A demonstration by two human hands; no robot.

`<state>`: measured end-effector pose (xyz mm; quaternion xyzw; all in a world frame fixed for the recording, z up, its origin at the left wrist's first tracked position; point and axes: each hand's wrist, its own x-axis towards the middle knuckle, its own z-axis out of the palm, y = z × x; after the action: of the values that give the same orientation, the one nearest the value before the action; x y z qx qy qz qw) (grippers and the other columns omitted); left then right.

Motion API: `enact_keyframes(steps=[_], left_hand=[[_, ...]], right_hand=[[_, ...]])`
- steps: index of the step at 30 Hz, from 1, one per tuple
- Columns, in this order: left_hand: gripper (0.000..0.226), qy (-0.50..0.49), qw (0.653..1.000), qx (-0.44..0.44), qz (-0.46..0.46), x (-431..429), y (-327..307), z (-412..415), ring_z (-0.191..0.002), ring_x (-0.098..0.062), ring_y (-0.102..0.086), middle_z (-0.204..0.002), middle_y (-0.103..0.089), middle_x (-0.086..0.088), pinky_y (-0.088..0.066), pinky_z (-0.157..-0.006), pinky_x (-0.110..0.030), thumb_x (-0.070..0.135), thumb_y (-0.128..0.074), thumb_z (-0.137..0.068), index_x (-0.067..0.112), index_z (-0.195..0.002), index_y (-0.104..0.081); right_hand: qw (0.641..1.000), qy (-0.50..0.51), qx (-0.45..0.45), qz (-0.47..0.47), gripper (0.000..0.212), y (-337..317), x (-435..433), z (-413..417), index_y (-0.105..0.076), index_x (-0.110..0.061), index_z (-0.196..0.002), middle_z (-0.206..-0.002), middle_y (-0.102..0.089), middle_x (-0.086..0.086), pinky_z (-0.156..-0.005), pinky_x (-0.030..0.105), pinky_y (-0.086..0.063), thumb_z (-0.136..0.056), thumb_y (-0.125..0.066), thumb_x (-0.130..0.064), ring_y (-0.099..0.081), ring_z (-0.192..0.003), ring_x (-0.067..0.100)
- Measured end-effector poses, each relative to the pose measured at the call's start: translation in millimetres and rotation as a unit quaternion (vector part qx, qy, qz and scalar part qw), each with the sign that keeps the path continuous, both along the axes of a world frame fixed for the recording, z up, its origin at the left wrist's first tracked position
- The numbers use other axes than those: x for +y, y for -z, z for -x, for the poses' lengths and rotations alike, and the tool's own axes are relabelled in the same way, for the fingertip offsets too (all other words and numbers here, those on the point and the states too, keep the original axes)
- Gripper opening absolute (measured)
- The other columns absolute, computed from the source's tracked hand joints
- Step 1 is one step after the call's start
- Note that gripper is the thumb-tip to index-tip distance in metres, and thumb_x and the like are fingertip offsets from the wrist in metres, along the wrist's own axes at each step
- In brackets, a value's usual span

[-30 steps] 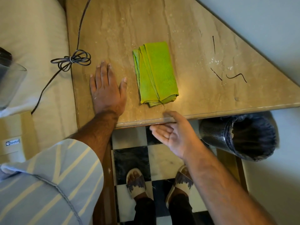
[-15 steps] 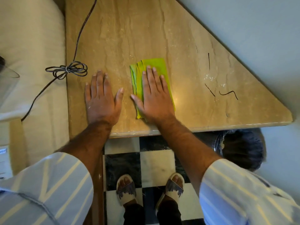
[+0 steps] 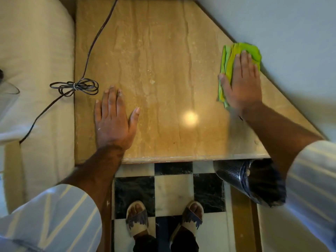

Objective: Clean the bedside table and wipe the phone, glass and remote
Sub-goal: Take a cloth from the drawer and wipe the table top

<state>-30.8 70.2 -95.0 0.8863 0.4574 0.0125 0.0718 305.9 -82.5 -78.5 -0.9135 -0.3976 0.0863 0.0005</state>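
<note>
The bedside table (image 3: 154, 51) has a tan marble top cut diagonally on the right along the wall. My right hand (image 3: 241, 84) presses flat on a folded green cloth (image 3: 236, 51) at the table's right diagonal edge, against the wall. My left hand (image 3: 114, 119) lies flat, fingers apart, on the near left part of the top and holds nothing. A clear glass (image 3: 7, 91) shows partly at the left edge, on the bed. No phone or remote is in sight.
A dark cable (image 3: 76, 86) with a tied coil runs from the table's back across its left edge onto the cream bed (image 3: 36, 51). A perforated metal bin (image 3: 251, 180) with a black liner sits under the table's right corner. My sandalled feet stand on a checkered floor (image 3: 172, 188).
My right hand slid the green cloth from the table's middle to the far right diagonal edge, over where the dark strands lay. My left hand stayed flat in place.
</note>
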Motion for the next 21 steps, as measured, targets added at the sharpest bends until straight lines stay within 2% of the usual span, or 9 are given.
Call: enact_keyframes(steps=[4,7,10,12,15,19,21], left_hand=[[0.074,0.002,1.0,-0.005,0.001,1,2,1,-0.162,-0.03,-0.014,-0.173,-0.02,-0.015,-0.011,-0.131,-0.052,0.056,-0.024,-0.109,0.005,-0.163,-0.025],[0.076,0.0,1.0,-0.001,0.003,1,0,1,-0.162,-0.03,-0.014,-0.174,-0.02,-0.014,-0.011,-0.131,-0.052,0.057,-0.023,-0.108,0.005,-0.163,-0.025],[0.076,0.001,1.0,0.003,0.002,2,-1,0,-0.162,-0.029,-0.014,-0.174,-0.018,-0.014,-0.011,-0.131,-0.052,0.057,-0.023,-0.108,0.006,-0.163,-0.024],[0.076,0.002,1.0,0.002,0.003,3,-1,0,-0.162,-0.029,-0.014,-0.174,-0.019,-0.014,-0.01,-0.131,-0.052,0.057,-0.023,-0.107,0.005,-0.163,-0.025],[0.077,0.005,1.0,0.004,0.001,1,-1,0,-0.162,-0.029,-0.013,-0.174,-0.018,-0.014,-0.01,-0.132,-0.05,0.058,-0.021,-0.107,0.006,-0.163,-0.023],[0.077,0.003,1.0,-0.004,-0.006,0,3,1,-0.162,-0.029,-0.013,-0.174,-0.018,-0.014,-0.009,-0.132,-0.05,0.059,-0.02,-0.107,0.006,-0.163,-0.023],[0.076,0.006,1.0,-0.008,-0.01,1,5,1,-0.162,-0.03,-0.014,-0.174,-0.019,-0.014,-0.01,-0.131,-0.051,0.058,-0.021,-0.108,0.005,-0.163,-0.025]], right_hand=[[1.0,0.03,0.002,-0.006,0.078,-1,9,17,-0.011,-0.003,-0.169,-0.179,-0.005,0.016,-0.134,0.051,-0.006,-0.112,-0.029,-0.053,-0.003,-0.166,0.032],[1.0,0.004,0.023,0.007,0.078,-3,-39,73,-0.003,-0.008,-0.17,-0.179,0.004,0.012,-0.135,0.049,-0.005,-0.112,-0.021,-0.056,0.005,-0.166,0.027],[0.999,-0.002,0.03,0.02,0.079,-3,-98,129,-0.004,-0.008,-0.17,-0.179,0.004,0.011,-0.135,0.05,-0.008,-0.112,-0.023,-0.057,0.006,-0.167,0.026],[0.999,0.017,0.036,0.03,0.08,-1,-108,138,-0.003,-0.008,-0.17,-0.179,0.005,0.011,-0.135,0.05,-0.008,-0.111,-0.022,-0.059,0.006,-0.167,0.025],[0.997,0.064,0.04,0.022,0.082,-5,-73,101,-0.001,-0.01,-0.17,-0.179,0.006,0.011,-0.135,0.048,-0.003,-0.109,-0.02,-0.061,0.007,-0.166,0.026],[0.996,0.093,0.015,0.002,0.081,-7,0,16,-0.013,-0.003,-0.169,-0.178,-0.006,0.017,-0.134,0.047,-0.008,-0.111,-0.034,-0.055,-0.006,-0.166,0.029],[0.995,0.101,0.013,0.011,0.081,-9,26,5,-0.014,-0.002,-0.169,-0.178,-0.007,0.017,-0.133,0.046,-0.008,-0.11,-0.035,-0.054,-0.007,-0.166,0.03]])
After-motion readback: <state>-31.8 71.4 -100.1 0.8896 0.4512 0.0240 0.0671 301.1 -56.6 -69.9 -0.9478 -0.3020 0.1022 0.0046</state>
